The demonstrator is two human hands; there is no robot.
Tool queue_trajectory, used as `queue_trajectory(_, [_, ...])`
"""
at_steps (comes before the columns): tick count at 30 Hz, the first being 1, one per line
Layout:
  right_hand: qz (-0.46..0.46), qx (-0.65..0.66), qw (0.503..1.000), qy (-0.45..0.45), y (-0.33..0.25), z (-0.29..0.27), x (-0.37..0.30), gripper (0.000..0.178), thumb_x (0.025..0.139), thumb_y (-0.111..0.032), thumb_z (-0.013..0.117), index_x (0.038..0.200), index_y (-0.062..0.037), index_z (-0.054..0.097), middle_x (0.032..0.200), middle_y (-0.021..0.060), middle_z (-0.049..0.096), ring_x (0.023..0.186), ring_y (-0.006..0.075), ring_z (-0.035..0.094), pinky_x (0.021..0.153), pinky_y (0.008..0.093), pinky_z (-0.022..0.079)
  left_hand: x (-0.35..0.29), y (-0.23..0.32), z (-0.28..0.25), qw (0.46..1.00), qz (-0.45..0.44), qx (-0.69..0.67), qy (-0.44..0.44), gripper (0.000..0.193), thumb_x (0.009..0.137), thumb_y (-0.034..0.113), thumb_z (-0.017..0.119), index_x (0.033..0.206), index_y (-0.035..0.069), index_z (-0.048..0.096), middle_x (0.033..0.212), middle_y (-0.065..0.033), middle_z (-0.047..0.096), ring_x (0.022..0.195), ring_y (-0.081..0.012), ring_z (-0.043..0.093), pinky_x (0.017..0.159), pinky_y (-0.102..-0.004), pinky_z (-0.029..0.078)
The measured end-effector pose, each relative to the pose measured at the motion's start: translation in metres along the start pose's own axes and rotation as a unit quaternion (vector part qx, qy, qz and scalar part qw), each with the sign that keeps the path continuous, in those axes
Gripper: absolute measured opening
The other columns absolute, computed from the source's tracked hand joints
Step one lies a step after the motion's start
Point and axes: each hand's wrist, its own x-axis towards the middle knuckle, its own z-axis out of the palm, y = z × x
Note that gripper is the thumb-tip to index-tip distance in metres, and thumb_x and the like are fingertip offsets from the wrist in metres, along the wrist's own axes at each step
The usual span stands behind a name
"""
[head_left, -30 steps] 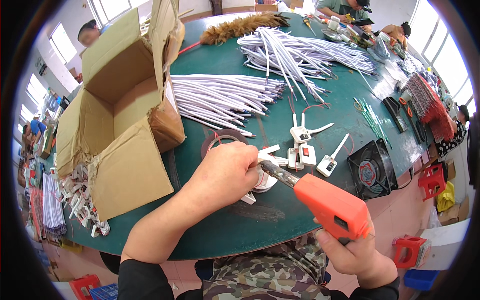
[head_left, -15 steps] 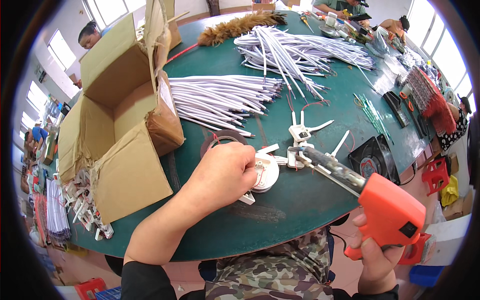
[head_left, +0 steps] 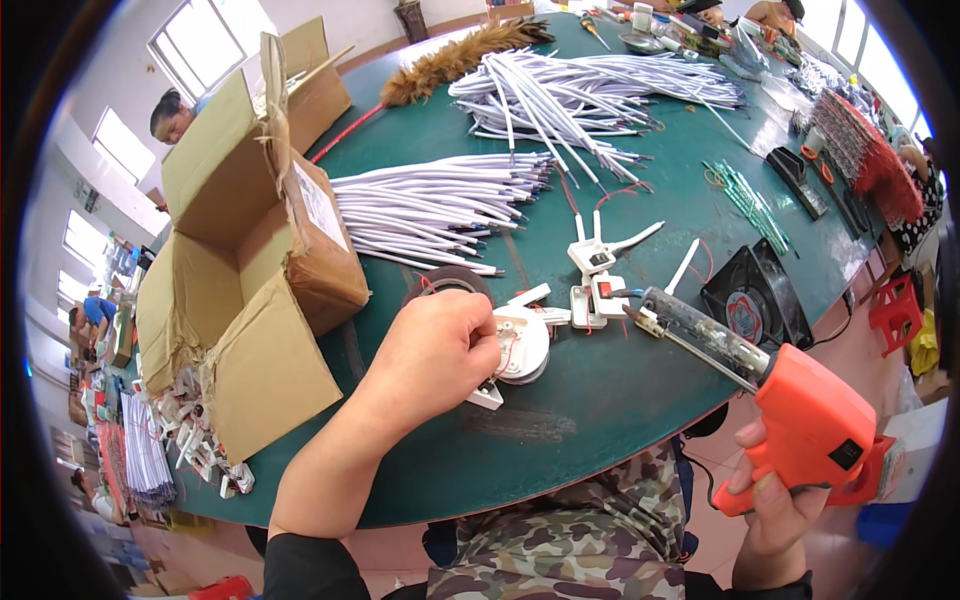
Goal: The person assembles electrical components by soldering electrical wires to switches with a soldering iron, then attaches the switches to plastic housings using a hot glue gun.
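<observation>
My right hand (head_left: 778,508) grips an orange soldering gun (head_left: 815,415) by its handle. The gun's metal tip points left, close to the small white plastic housings (head_left: 592,300), which lie together with thin red wires on them. My left hand (head_left: 437,352) is closed, with its fingertips hidden from view, beside a round white piece (head_left: 522,345) on a reel. What it pinches, if anything, does not show. A dark ring-shaped roll (head_left: 450,282) lies just behind this hand.
An open cardboard box (head_left: 330,270) stands on the left of the green table (head_left: 620,400), with a heap of white parts (head_left: 205,450) beside it. Bundles of white cables (head_left: 430,205) lie behind. On the right are a black fan (head_left: 757,300) and green strips (head_left: 750,205). Other people sit around.
The soldering gun has drawn slightly right, and its tip now sits a little farther from the white housings. My left hand stays closed by the round piece. The whole view has shifted a little.
</observation>
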Motion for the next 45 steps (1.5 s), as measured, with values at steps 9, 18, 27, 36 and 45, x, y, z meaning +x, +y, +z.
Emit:
queue_trajectory(9, [-0.006,0.019,1.000,0.008,0.005,-0.008,-0.002,0.062,0.090,-0.027,0.064,0.134,0.0069,0.037,0.107,0.0194,0.060,0.064,0.0119,0.058,0.054,0.0226,0.050,0.001,0.001,-0.001,1.000,-0.008,0.003,-0.013,0.006,0.071,0.004,0.064,0.071,-0.002,0.062,0.063,-0.0106,0.060,0.058,-0.0186,0.058,0.056,-0.0314,0.047])
queue_trajectory(18, [0.008,0.033,0.999,-0.002,0.006,-0.018,-0.002,0.062,0.090,-0.026,0.065,0.134,0.0074,0.037,0.109,0.0187,0.059,0.065,0.0115,0.059,0.054,0.0243,0.054,0.001,0.005,-0.002,0.999,-0.029,-0.009,-0.025,0.008,0.072,0.005,0.064,0.071,-0.002,0.061,0.066,-0.0127,0.061,0.062,-0.0235,0.059,0.059,-0.0345,0.047])
queue_trajectory(27, [0.022,0.054,0.998,0.005,0.009,-0.021,-0.006,0.064,0.089,-0.027,0.065,0.135,0.0061,0.036,0.109,0.0179,0.060,0.067,0.0109,0.060,0.055,0.0241,0.053,0.002,0.007,-0.003,0.999,-0.041,0.003,-0.028,0.006,0.071,0.004,0.064,0.072,-0.002,0.063,0.063,-0.0098,0.062,0.058,-0.0154,0.059,0.056,-0.0299,0.047])
queue_trajectory(36, [0.015,0.082,0.996,0.013,0.012,-0.027,-0.008,0.059,0.091,-0.024,0.061,0.136,0.0049,0.035,0.113,0.0188,0.058,0.070,0.0108,0.060,0.056,0.0243,0.054,-0.013,-0.004,-0.008,0.988,-0.089,-0.125,-0.014,0.008,0.079,0.008,0.068,0.081,0.000,0.066,0.074,-0.0095,0.063,0.070,-0.0147,0.062,0.065,-0.0276,0.049])
queue_trajectory(45, [-0.025,0.093,0.995,0.026,0.024,-0.047,-0.012,0.051,0.089,-0.017,0.058,0.131,0.0056,0.040,0.113,0.0204,0.058,0.067,0.0124,0.059,0.057,0.0229,0.052,-0.042,0.025,0.011,0.997,-0.032,0.076,0.002,0.070,0.077,0.029,0.080,0.132,-0.002,0.049,0.103,-0.0151,0.063,0.089,-0.0240,0.062,0.083,-0.0347,0.050])
